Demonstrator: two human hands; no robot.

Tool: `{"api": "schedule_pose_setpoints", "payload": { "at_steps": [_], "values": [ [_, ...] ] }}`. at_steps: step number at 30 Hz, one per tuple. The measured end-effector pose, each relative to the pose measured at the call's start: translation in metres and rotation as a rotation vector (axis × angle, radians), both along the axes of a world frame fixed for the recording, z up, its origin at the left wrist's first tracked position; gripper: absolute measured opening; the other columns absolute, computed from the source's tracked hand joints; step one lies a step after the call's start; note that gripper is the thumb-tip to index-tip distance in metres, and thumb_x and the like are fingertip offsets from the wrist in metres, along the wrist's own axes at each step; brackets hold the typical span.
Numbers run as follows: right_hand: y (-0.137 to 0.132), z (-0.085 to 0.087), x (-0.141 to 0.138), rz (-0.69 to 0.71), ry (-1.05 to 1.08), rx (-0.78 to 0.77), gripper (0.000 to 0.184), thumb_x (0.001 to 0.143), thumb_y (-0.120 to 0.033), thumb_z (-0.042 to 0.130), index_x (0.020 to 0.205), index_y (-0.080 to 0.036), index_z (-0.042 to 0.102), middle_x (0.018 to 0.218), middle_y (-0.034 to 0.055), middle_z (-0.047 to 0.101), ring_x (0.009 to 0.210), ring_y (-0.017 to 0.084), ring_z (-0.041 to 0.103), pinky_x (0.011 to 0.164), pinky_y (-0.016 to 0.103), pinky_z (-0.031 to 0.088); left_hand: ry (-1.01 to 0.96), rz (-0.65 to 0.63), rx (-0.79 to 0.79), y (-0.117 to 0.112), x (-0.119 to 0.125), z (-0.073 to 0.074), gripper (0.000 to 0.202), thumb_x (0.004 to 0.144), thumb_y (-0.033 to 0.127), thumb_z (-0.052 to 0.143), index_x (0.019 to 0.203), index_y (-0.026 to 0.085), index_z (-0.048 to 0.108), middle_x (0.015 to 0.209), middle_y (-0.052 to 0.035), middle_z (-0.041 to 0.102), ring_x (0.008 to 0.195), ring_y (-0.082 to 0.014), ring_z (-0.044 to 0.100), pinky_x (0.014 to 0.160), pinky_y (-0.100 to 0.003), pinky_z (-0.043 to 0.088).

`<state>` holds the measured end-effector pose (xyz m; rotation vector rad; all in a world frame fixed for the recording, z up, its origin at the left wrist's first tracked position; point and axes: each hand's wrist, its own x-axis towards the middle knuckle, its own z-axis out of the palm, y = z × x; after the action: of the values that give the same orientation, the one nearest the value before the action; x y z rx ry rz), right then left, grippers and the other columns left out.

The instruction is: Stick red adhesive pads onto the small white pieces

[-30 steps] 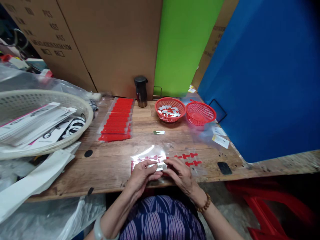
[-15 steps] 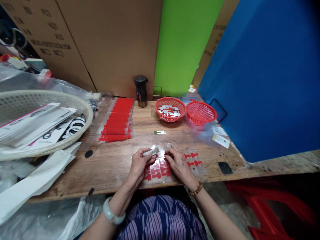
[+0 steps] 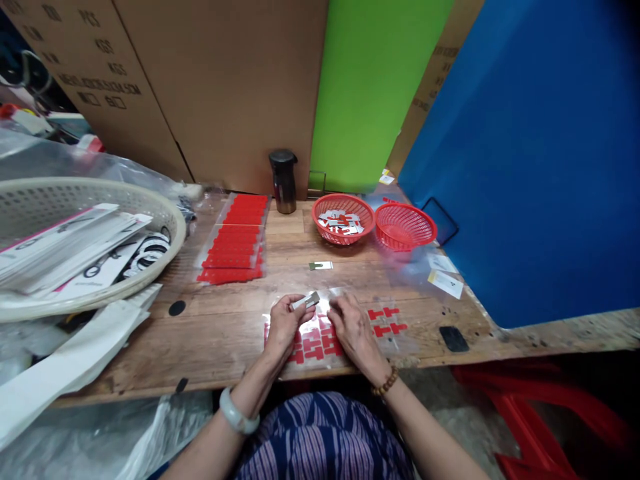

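Observation:
My left hand (image 3: 284,325) pinches a small silver metal strip (image 3: 307,301) between thumb and fingers, just above a clear plastic sheet of red T-shaped stickers (image 3: 315,343) at the table's near edge. My right hand (image 3: 351,328) lies on the same sheet with its fingertips bent down onto the stickers near the strip. More red T stickers (image 3: 385,320) show on the sheet to the right of that hand.
A second metal strip (image 3: 320,265) lies on the wooden table (image 3: 220,327). Behind stand stacked red sticker sheets (image 3: 234,240), a black flask (image 3: 283,181), two red baskets (image 3: 343,219) (image 3: 405,227), one holding parts, and a large cream basket (image 3: 85,247) on the left. A blue panel (image 3: 530,153) walls the right.
Both hands moved away from the table edge onto the sticker sheet. My left hand lifted the metal strip up and forward; my right hand let go of it and pressed on the stickers.

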<state>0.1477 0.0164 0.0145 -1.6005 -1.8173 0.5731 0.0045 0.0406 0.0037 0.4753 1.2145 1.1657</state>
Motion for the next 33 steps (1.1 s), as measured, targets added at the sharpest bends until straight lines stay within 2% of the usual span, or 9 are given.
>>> {"api": "schedule_pose_setpoints", "payload": {
  "at_steps": [4,11,16,20,26,33],
  "values": [
    [-0.007,-0.008,-0.003,-0.02,0.054,0.078,0.018,0.083,-0.01,0.043,0.081,-0.019,0.058,0.081,0.0054,0.053,0.074,0.017,0.05,0.068,0.029,0.041,0.011,0.004,0.001,0.0,0.0,-0.001,0.023,0.067,0.009,0.07,0.085,0.011,0.055,0.063,-0.0016,0.063,0.06,-0.0137,0.067,0.063,-0.024,0.055],
    [0.002,0.0,-0.001,-0.052,0.053,-0.024,0.013,0.077,-0.011,0.049,0.068,-0.019,0.054,0.073,0.0016,0.052,0.068,0.015,0.05,0.065,0.027,0.039,0.064,0.0,0.028,-0.001,0.002,-0.001,0.021,0.069,0.008,0.067,0.086,0.011,0.055,0.064,-0.0003,0.062,0.059,-0.0124,0.067,0.065,-0.024,0.055],
    [-0.005,0.002,0.001,0.023,0.138,-0.017,0.014,0.079,-0.013,0.049,0.067,-0.019,0.05,0.074,0.001,0.051,0.069,0.016,0.049,0.063,0.027,0.038,0.095,0.007,0.039,-0.001,0.002,-0.003,0.02,0.071,0.007,0.065,0.087,0.012,0.055,0.064,-0.0011,0.064,0.061,-0.014,0.068,0.064,-0.023,0.054],
    [-0.011,0.001,0.005,0.093,0.216,-0.018,0.014,0.08,-0.012,0.048,0.067,-0.019,0.051,0.075,0.0014,0.052,0.073,0.016,0.049,0.068,0.027,0.039,0.109,0.007,0.038,-0.002,0.002,-0.003,0.02,0.071,0.007,0.065,0.088,0.011,0.056,0.061,-0.0007,0.062,0.063,-0.0152,0.069,0.062,-0.022,0.054],
    [-0.011,0.003,0.007,0.117,0.348,-0.031,0.013,0.078,-0.013,0.05,0.067,-0.019,0.052,0.074,0.0011,0.054,0.073,0.015,0.049,0.07,0.027,0.039,0.086,-0.004,0.02,0.0,0.002,-0.001,0.018,0.072,0.002,0.061,0.087,0.011,0.055,0.063,-0.0019,0.064,0.061,-0.0133,0.068,0.062,-0.02,0.054],
    [-0.014,0.005,0.015,0.008,0.609,-0.155,0.012,0.081,-0.029,0.052,0.074,-0.019,0.051,0.07,-0.0014,0.052,0.066,0.013,0.051,0.063,0.025,0.042,0.005,-0.093,-0.035,0.0,-0.006,0.006,0.017,0.075,0.0,0.056,0.089,0.009,0.054,0.071,-0.0082,0.068,0.061,-0.0141,0.068,0.062,-0.022,0.055]
  ]
}}
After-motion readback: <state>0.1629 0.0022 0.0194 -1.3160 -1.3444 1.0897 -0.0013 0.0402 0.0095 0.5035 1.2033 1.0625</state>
